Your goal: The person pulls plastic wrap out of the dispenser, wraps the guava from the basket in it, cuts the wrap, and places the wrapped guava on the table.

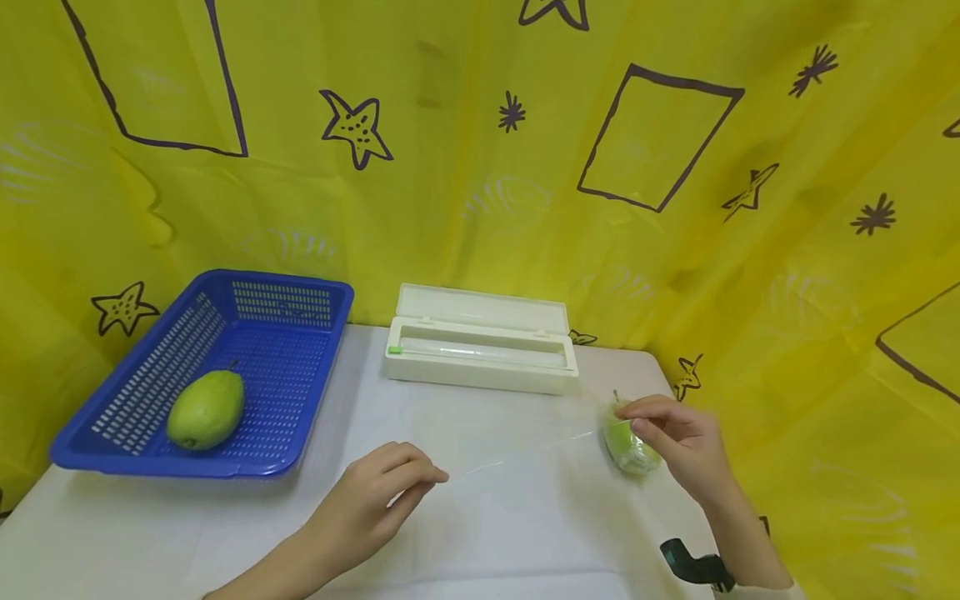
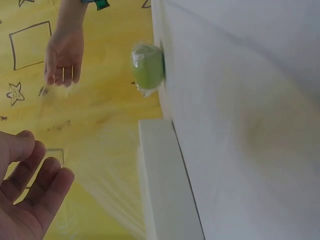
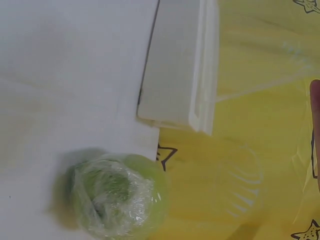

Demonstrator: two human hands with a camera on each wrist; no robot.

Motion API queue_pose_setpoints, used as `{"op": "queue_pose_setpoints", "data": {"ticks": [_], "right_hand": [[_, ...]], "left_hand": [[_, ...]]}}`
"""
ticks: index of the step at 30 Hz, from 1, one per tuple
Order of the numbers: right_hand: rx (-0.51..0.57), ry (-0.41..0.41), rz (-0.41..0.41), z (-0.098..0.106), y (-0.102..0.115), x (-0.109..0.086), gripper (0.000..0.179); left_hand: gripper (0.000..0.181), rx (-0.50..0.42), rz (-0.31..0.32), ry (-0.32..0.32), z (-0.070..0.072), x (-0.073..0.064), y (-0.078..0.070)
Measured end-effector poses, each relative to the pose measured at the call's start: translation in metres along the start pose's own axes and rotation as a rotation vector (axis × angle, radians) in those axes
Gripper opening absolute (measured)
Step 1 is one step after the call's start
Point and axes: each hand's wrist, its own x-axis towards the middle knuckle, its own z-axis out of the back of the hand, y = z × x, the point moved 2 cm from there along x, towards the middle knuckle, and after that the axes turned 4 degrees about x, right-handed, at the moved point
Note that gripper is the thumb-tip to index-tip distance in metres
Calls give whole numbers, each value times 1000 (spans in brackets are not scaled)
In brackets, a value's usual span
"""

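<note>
A nearly invisible sheet of clear cling film (image 1: 484, 468) stretches between the hands; its front edge shows as thin bright lines. My left hand (image 1: 382, 493) pinches its left end between thumb and fingers, above the table's middle. On the other side, my right hand (image 1: 678, 437) pinches the right end. Behind the sheet stands a white cling film dispenser box (image 1: 480, 379), lid up, with a roll (image 1: 483, 353) inside. Beneath and beside the right hand lies a film-wrapped green pear (image 1: 628, 446), its wrinkled wrapping visible in the right wrist view (image 3: 120, 197).
A blue plastic basket (image 1: 318, 400) stands at the left with one unwrapped green pear (image 1: 206, 410) in it. White cloth covers the table (image 1: 525, 533). Yellow patterned curtain (image 1: 450, 125) hangs along the back and right edges.
</note>
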Motion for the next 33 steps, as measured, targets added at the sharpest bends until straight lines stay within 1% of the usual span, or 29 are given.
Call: {"op": "queue_pose_setpoints", "data": {"ticks": [4,9,15,18,20,22,24,26,27,29,31,33], "right_hand": [[-17,70,9,-8,-1,-8,33],[-95,111,-33,-17,-4,-20,37],[-197,130,-102,-27,-11,-39,37],[-228,133,-112,-31,-11,-45,35],[-223,127,-99,-32,-10,-46,34],[-181,110,-83,-31,-6,-44,34],[-116,75,-62,-28,-2,-37,33],[-40,31,-30,-24,3,-24,30],[-14,3,-18,-22,6,-16,26],[-15,-64,-10,-17,12,4,20],[-48,-137,-30,-13,17,27,15],[-62,-209,-79,-10,20,51,12]], "left_hand": [[18,28,10,4,9,-8,3],[18,31,6,32,14,-17,9],[19,36,-4,60,14,-28,14],[21,39,-4,61,15,-31,15],[23,47,-10,50,16,-31,14],[24,46,-16,38,18,-27,11],[23,39,-35,16,21,-16,10],[20,41,-52,-6,28,2,10],[17,53,-62,-22,33,13,11],[14,81,-77,-48,44,40,14],[15,135,-76,-68,56,67,21],[18,173,-64,-84,66,92,29]]}}
